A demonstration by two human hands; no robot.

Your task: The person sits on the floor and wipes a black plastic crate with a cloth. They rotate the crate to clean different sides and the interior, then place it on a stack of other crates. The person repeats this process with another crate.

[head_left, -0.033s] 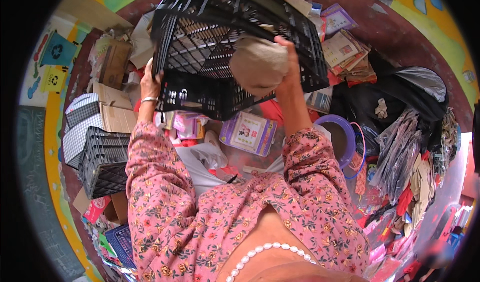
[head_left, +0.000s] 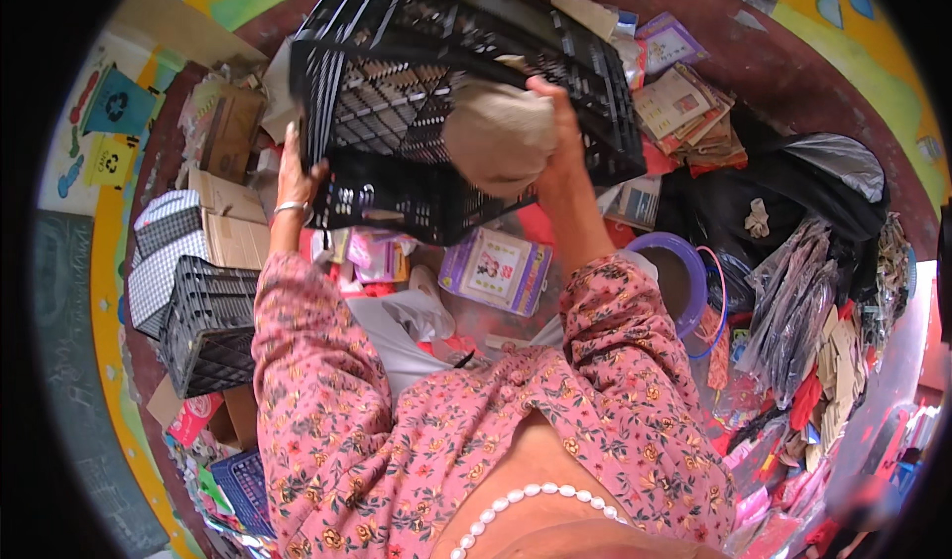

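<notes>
Gripping the black crate (head_left: 436,93) raised over the clutter, your left hand (head_left: 296,177) clamped its left edge; your right hand (head_left: 557,152) pinched a beige bundle (head_left: 499,134) against its side. Second crate (head_left: 203,326) sat lower left; little free room.

Down at your lower left you have a second black plastic crate (head_left: 206,326), and just above it a black-and-white checked box (head_left: 164,237) beside flattened cardboard pieces (head_left: 233,227). In the middle of the heap lies a purple box with a picture on its face (head_left: 496,271), with white plastic bags (head_left: 402,326) near it and a purple-rimmed round tub (head_left: 684,281) to its right. At your upper right you see a stack of booklets and papers (head_left: 684,103), and below that a black bag (head_left: 793,187) beside bundles of grey plastic sleeves (head_left: 793,311)
</notes>
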